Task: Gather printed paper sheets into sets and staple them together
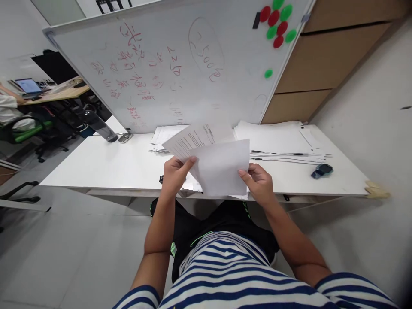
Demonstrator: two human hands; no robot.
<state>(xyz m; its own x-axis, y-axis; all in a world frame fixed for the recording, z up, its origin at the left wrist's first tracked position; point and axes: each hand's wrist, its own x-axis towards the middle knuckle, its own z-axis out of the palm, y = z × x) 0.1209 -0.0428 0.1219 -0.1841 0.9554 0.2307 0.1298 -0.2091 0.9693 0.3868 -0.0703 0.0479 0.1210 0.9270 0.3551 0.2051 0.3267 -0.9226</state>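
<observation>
Above the front edge of the white desk (93,163), my left hand (175,171) pinches sheets of paper near their left edge. Among them is a printed sheet (199,137) with lines of dark text, tilted up and to the left. A blank-looking sheet (223,167) overlaps it in front. My right hand (257,180) grips this front sheet by its right edge, thumb on top. A small dark object (161,179) lies on the desk beside my left hand, partly hidden. Behind the held sheets lie a paper stack (273,136) at the right and more papers (165,135) at the left.
A whiteboard (144,86) with red writing and round magnets stands behind the desk. At the desk's left end are a dark bottle (99,124) and a small oval object (125,137). A dark watch-like object (322,170) lies right. Cardboard boxes (334,56) stand beyond; a seated person is far left.
</observation>
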